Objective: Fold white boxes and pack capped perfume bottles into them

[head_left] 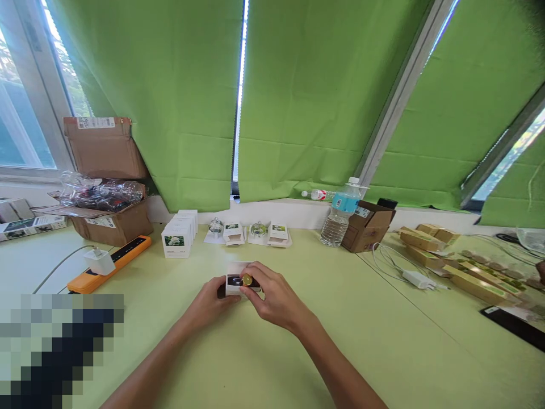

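My left hand is closed around the side of a small white box whose top is open. Something dark and glossy shows inside the box. Between my right thumb and fingers is a small gold-capped item, held right over the box opening; its lower part is hidden. My right hand partly covers the box's right side. Beyond my hands stands a row of white boxes with a flower picture. Beside them, two clear round glass pieces lie near opened white boxes.
At left are a cardboard box with plastic-wrapped items and an orange power strip with a white plug. A water bottle, small carton, white adapter, long boxes and a black flat object occupy the right.
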The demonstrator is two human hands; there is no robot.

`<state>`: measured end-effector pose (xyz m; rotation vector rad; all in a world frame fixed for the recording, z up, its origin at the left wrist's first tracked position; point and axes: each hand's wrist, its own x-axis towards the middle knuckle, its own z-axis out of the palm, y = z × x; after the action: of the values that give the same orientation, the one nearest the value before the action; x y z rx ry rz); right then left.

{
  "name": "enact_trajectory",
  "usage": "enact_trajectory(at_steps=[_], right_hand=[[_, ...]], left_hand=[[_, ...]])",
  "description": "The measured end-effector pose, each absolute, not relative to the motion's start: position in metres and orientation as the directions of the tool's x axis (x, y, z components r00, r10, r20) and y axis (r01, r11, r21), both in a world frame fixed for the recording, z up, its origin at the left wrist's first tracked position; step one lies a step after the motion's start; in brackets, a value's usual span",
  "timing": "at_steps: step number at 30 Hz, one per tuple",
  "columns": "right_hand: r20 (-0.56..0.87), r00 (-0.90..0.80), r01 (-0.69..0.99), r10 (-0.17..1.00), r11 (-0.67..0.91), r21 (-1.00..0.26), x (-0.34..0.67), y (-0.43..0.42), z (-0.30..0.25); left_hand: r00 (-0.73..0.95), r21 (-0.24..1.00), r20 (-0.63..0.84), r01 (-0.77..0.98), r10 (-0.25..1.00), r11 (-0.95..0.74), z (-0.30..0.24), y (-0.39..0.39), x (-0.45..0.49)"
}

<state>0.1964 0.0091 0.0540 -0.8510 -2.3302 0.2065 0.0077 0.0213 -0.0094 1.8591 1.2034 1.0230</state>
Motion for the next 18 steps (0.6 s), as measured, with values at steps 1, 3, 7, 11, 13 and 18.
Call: enact_trajectory(at_steps=[1, 3, 7, 11, 13, 18], right_hand=[[0.518, -0.585, 0.525, 0.625, 0.778, -0.345, 0.1965, 0.0088, 0.0542], [0.524, -0.583, 0.522, 0.621, 0.78, -0.344, 0.1966, 0.0079, 0.0544], [0.541, -0.581, 0.507, 0.608, 0.791, -0.344, 0.1969, 0.0073, 0.0534], [0.537, -0.599, 0.497, 0.594, 0.802, -0.332, 0.1969, 0.0096, 0.051], [0.539, -0.605, 0.496, 0.587, 0.807, -0.322, 0.1969, 0.011, 0.0496], [0.541, -0.61, 0.529, 0.579, 0.806, -0.266, 0.1962, 0.0122, 0.0463]], left_hand=[[0.255, 0.859, 0.243, 0.392, 0.936, -0.33, -0.0091, 0.0209, 0.0081], [0.256, 0.858, 0.245, 0.392, 0.935, -0.332, -0.0083, 0.0202, 0.0087], [0.271, 0.856, 0.257, 0.382, 0.928, -0.348, -0.0067, 0.019, 0.0091], [0.281, 0.863, 0.259, 0.361, 0.924, -0.352, -0.0078, 0.0194, 0.0089], [0.278, 0.866, 0.258, 0.358, 0.925, -0.349, -0.0092, 0.0204, 0.0084], [0.274, 0.88, 0.232, 0.349, 0.933, -0.321, -0.0095, 0.0216, 0.008]])
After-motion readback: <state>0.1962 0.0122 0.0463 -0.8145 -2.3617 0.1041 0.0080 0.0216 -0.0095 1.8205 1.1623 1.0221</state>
